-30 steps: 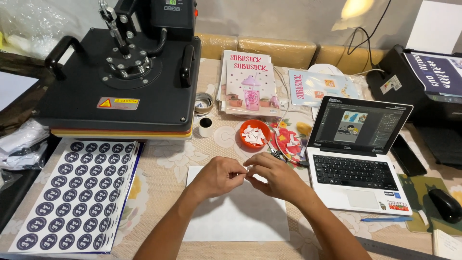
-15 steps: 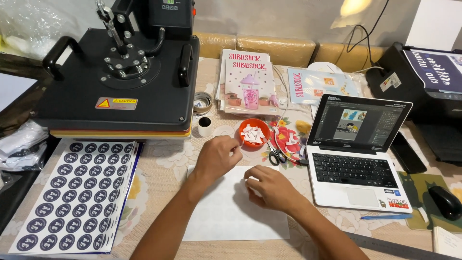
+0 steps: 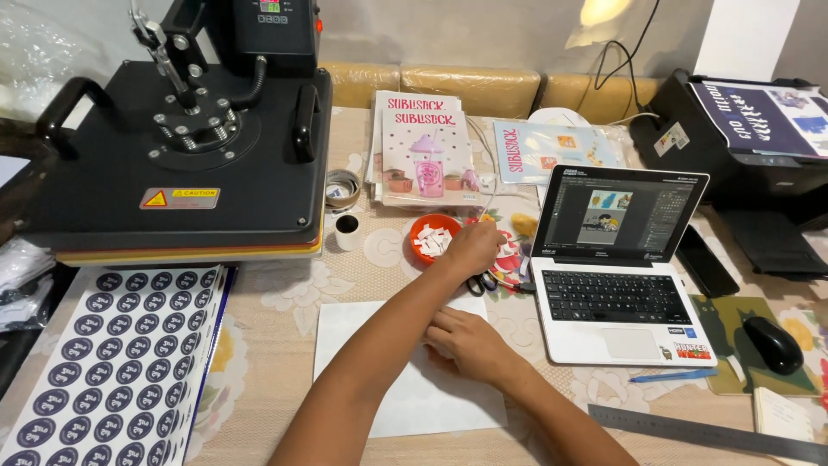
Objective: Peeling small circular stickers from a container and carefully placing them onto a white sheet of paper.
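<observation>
Head view, looking down on a cluttered table under a pale floral cloth (image 3: 285, 298).

Left hand (image 3: 473, 246) stretched forward to the right edge of a small round orange bowl (image 3: 434, 239) heaped with little white paper slips, knuckles up; fingertips curled under and hidden, so pinching or not cannot be told. Bowl just in front of a stack of pink printed paper packs (image 3: 424, 148), between a small white cup (image 3: 347, 231) and an open white laptop with a black keyboard (image 3: 623, 267).

Right hand (image 3: 466, 343) lying palm down on the right part of a blank white paper sheet (image 3: 371, 380), fingers close together and bent, pointing left, tips pressed to the paper.

Beside the left hand, black-handled scissors (image 3: 479, 283) partly under the wrist.

Far left, a large black heat press (image 3: 185, 142); below it a white sheet of round dark-blue stickers (image 3: 112, 354). Right side: black computer mouse (image 3: 774, 343) on a green mat, blue pen (image 3: 671, 375), grey metal ruler (image 3: 707, 431), black printer (image 3: 742, 129).
</observation>
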